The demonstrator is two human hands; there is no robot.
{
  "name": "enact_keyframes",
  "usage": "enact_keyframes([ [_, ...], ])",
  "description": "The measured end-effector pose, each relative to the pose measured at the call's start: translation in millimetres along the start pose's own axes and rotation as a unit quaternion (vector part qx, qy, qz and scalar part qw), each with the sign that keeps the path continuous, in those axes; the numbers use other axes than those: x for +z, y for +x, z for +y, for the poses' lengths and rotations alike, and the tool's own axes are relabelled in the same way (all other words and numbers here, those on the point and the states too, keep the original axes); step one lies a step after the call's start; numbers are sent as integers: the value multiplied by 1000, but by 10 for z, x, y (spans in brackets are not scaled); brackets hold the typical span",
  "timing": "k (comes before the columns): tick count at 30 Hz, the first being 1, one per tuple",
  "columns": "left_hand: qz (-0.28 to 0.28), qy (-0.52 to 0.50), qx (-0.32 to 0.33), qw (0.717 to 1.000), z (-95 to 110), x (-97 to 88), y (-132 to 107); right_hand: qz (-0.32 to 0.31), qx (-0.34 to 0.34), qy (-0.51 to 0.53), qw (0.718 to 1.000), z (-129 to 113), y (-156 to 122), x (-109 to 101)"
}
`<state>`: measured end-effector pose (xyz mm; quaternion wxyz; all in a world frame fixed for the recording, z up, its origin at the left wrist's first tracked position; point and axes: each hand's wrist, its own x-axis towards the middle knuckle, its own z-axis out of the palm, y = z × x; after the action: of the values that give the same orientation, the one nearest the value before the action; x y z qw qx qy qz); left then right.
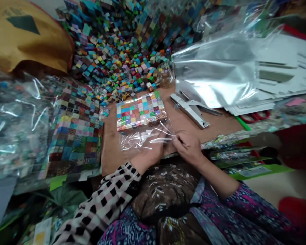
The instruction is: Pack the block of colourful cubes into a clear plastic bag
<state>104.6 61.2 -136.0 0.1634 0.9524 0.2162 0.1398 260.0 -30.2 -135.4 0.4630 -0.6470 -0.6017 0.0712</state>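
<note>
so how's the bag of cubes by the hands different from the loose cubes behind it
The bagged cubes lie flat in a tidy grid inside clear plastic; the loose cubes are heaped, bare and jumbled. The bagged set is small; the heap is far larger. Both are small, multicoloured blocks.

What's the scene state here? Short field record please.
left hand: pressing the clear bag's open end flat on the table
right hand: fingers pinching the same bag end
clear bag: holds a flat sheet of coloured cubes
stapler: lies beside the bag, untouched
loose cubes: heaped behind
table: brown, crowded
</note>
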Motion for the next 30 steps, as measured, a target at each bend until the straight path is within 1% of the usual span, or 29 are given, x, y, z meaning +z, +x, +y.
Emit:
enact_keyframes([
  [1, -16, -8, 9, 1000, 30, -60, -70, 6, 8, 2, 1000, -2, -11, 1],
  [3, -39, -10, 24, 999, 105, -235, -262, 19, 21, 5, 1000, -7, -31, 0],
  [4, -39, 0, 42, 998, 141, -340, -378, 25, 27, 8, 999, -9, -37, -1],
  [5, -25, 13, 77, 997, 171, -445, -501, 30, 31, 11, 999, -10, -41, -2],
  [6, -5, 19, 87, 996, 190, -539, -624, 37, 37, 14, 999, -12, -41, -1],
  [7, 26, 29, 90, 995, 196, -614, -743, 43, 42, 17, 998, -12, -39, 2],
  [8, 105, 66, 81, 989, 188, -662, -849, 48, 47, 18, 998, -11, -36, 7],
  [9, 176, 102, 46, 978, 168, -682, -940, 52, 53, 18, 997, -9, -35, 13],
  [10, 234, 137, 5, 963, 138, -675, -1011, 58, 64, 17, 996, -5, -38, 19],
  [11, 274, 170, -44, 946, 102, -646, -1061, 67, 77, 15, 995, -1, -47, 23],
  [12, 290, 195, -98, 932, 63, -604, -1093, 79, 93, 13, 992, 0, -65, 24],
  [13, 289, 214, -150, 921, 25, -559, -1108, 92, 111, 10, 989, -4, -93, 20],
  [15, 250, 231, -249, 907, -39, -487, -1106, 111, 133, -3, 985, -37, -180, -6],
  [16, 222, 229, -291, 902, -66, -472, -1095, 110, 124, -12, 986, -69, -235, -27],
  [17, 194, 222, -323, 899, -90, -473, -1083, 95, 97, -23, 990, -112, -293, -50],
  [18, 170, 214, -343, 899, -112, -487, -1072, 71, 56, -32, 995, -165, -349, -70],
  [20, 138, 202, -355, 902, -154, -539, -1053, -3, -54, -36, 998, -291, -433, -86],
  [21, 131, 201, -353, 904, -175, -567, -1047, -45, -111, -30, 992, -357, -452, -72],
  [23, 117, 199, -345, 910, -208, -608, -1038, -111, -207, -14, 972, -475, -431, 7],
  [25, 103, 192, -336, 916, -223, -618, -1033, -160, -274, -20, 948, -557, -338, 148],
  [27, 100, 184, -327, 922, -218, -603, -1034, -201, -301, -49, 931, -598, -204, 326],
  [28, 103, 180, -322, 924, -209, -589, -1038, -215, -297, -67, 928, -606, -134, 420],
  [30, 111, 174, -314, 927, -187, -563, -1047, -232, -266, -89, 932, -609, -11, 604],
])
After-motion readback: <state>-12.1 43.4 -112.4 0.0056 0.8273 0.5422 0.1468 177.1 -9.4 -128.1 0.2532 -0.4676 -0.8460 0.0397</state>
